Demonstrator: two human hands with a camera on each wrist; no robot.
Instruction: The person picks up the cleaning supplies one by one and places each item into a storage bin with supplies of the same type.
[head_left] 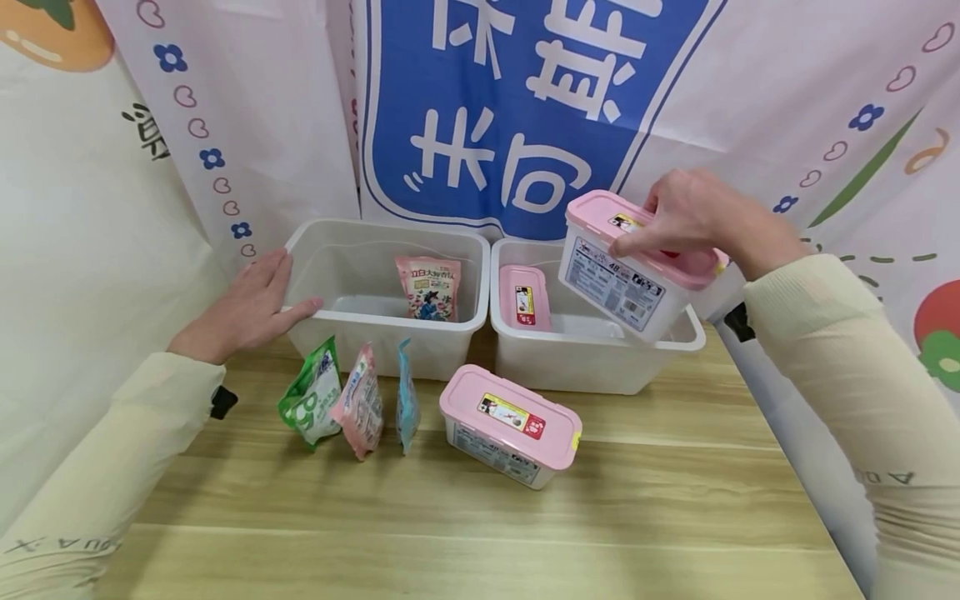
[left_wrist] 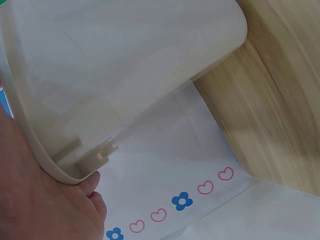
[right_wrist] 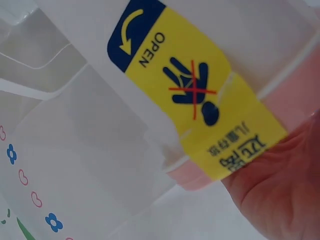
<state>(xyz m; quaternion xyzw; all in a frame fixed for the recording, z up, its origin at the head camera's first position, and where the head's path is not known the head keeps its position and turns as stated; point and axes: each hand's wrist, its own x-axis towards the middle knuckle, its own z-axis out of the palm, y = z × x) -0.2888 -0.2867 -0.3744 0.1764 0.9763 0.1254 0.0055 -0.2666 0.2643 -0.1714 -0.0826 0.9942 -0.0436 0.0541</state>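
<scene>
My right hand [head_left: 686,212] grips a white plastic box with a pink lid [head_left: 618,283] across its lid, thumb on the near side. The box is tilted over the right white bin [head_left: 570,362], overlapping its front rim in the head view. A yellow OPEN label [right_wrist: 185,90] on its end shows in the right wrist view. Another pink-lidded box [head_left: 525,300] stands inside this bin at the left. My left hand [head_left: 247,304] rests on the left corner of the left white bin [head_left: 390,342], fingers extended along its side and thumb over the front rim.
A pink packet [head_left: 431,287] lies in the left bin. Before it stand a green packet [head_left: 313,396], a pink packet [head_left: 362,407] and a blue packet [head_left: 407,400]. A third pink-lidded box [head_left: 510,425] sits on the wooden table [head_left: 420,542]. Printed cloth [head_left: 285,100] hangs behind.
</scene>
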